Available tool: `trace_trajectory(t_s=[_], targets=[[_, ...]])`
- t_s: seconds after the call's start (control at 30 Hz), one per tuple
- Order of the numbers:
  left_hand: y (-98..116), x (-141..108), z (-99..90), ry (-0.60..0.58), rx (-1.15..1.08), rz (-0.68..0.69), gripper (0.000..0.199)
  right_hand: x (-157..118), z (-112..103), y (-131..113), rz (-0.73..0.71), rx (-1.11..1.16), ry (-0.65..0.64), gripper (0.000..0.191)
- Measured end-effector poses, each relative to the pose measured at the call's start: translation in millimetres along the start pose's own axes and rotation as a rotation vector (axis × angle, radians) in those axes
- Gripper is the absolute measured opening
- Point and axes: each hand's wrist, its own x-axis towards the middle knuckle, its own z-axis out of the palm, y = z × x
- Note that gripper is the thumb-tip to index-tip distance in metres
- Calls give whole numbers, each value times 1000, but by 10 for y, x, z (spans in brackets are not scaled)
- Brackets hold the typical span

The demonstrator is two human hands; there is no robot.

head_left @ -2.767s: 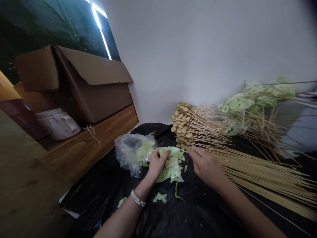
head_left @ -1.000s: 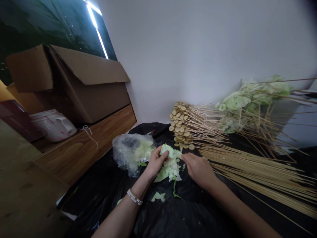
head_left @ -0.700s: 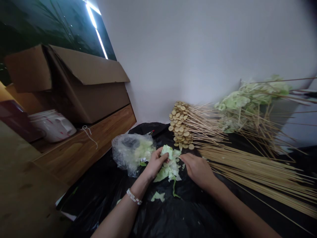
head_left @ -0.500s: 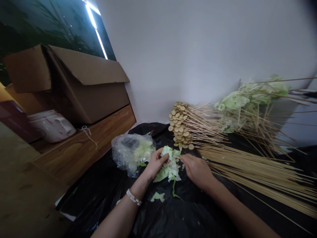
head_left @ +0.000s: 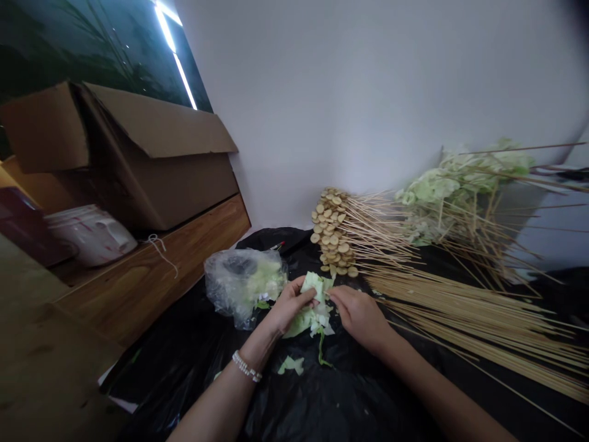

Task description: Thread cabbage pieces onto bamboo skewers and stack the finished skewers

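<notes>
My left hand (head_left: 294, 302) is closed on a pale green cabbage leaf (head_left: 314, 283), thumb on top. Facing it, my right hand (head_left: 361, 313) pinches a thin bamboo skewer, its tip end touching the leaf's right edge; most of its length is hidden by the hand. Loose cabbage pieces (head_left: 304, 323) lie under my hands on the black plastic sheet (head_left: 359, 399), and a torn scrap (head_left: 291, 364) rests nearer me. Left of my left hand sits a clear plastic bag (head_left: 230, 288) with more cabbage inside.
Skewered round slices (head_left: 332, 230) are stacked by the wall. Right of them lie bare bamboo skewers (head_left: 473, 325) and a heap of skewered cabbage leaves (head_left: 432, 187). An open cardboard box (head_left: 184, 181) and a white-and-red container (head_left: 92, 236) stand on the wooden ledge at left.
My right hand has moved slightly left, closer to the leaf in my left hand. The leaf now stands a little more upright. The view has shifted slightly.
</notes>
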Motion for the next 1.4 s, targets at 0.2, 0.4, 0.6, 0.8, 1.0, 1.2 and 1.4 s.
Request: trace_trajectory(t_s=[0.2, 0.4, 0.6, 0.8, 1.0, 1.2, 1.4], targets=[[111, -9, -19, 64, -191, 8, 38, 7, -32, 42, 21, 63, 67, 27], [6, -13, 11, 18, -199, -119, 35, -14, 12, -1, -9, -65, -10, 29], [1, -25, 43, -47, -75, -43, 38, -8, -49, -7, -16, -134, 2, 26], [65, -8, -56, -98, 403, 138, 31, 25, -189, 168, 99, -192, 222, 27], [183, -63, -102, -193, 1002, 422, 21, 30, -187, 243, 98, -214, 239, 27], [195, -66, -120, -178, 1142, 498, 48, 32, -177, 225, 91, -219, 217, 27], [76, -72, -112, -320, 1299, 452, 63, 40, -178, 195, 92, -215, 184, 26]])
